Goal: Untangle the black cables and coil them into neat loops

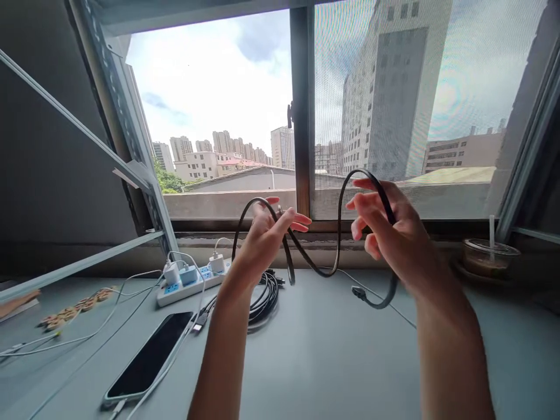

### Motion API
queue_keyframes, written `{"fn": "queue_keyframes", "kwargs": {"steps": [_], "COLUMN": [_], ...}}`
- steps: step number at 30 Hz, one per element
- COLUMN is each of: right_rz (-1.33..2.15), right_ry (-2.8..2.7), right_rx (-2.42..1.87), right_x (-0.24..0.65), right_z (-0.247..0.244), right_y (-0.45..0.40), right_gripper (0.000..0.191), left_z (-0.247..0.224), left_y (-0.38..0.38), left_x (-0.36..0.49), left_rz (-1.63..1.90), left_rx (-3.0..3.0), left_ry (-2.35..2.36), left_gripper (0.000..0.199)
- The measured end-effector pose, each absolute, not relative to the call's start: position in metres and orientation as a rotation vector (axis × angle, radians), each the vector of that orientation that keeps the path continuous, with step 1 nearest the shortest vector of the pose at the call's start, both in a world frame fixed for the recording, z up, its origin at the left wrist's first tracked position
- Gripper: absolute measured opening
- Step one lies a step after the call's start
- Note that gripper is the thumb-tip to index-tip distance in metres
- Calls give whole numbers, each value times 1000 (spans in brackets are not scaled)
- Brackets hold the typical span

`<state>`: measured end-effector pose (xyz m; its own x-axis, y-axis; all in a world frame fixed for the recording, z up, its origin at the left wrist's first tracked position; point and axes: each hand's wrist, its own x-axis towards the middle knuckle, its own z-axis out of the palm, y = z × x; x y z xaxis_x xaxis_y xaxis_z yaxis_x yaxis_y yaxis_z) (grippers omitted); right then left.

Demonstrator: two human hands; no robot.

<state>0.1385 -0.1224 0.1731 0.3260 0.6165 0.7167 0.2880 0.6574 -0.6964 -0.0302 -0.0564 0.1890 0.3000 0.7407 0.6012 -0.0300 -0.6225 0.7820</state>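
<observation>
A thick black cable (339, 233) hangs in curves between my two hands, above the table. My left hand (273, 230) holds it with some fingers stretched out; one loop arches over this hand and a short length hangs below it. My right hand (385, 224) holds another part, its fingers curled and the cable arching over it. From the right hand the cable runs down behind the wrist to a black connector (359, 293), which dangles over the table. Behind my left forearm lies a coiled black cable (266, 300), partly hidden.
A white power strip (164, 298) with plugged-in chargers stands at the left back. A phone (151, 356) with a white cable lies in front of it. Far right is a lidded drink cup (490, 256) with a straw. A metal frame (87, 259) slants across the left; a window is behind.
</observation>
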Motion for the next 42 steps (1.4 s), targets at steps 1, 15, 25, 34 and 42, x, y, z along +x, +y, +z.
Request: {"fn": "queue_keyframes", "kwargs": {"steps": [1, 15, 25, 34, 42], "right_rz": [290, 793, 873, 297, 412], "right_ry": [-1330, -1465, -1521, -1132, -1601], "right_rx": [-895, -745, -673, -907, -796], "right_x": [134, 121, 119, 147, 124], "right_z": [172, 159, 155, 158, 163], "right_y": [-122, -99, -85, -64, -96], "right_gripper": [39, 68, 57, 44, 82], "left_z": [188, 181, 172, 194, 180], "left_y": [-60, -57, -41, -34, -46], "left_x": [-27, -14, -4, -42, -15], "left_rz": [1369, 1362, 1454, 1657, 1481], "left_rx": [1890, 1837, 1739, 1734, 2000], "left_ry": [605, 577, 535, 687, 619], "left_gripper": [29, 24, 43, 56, 51]}}
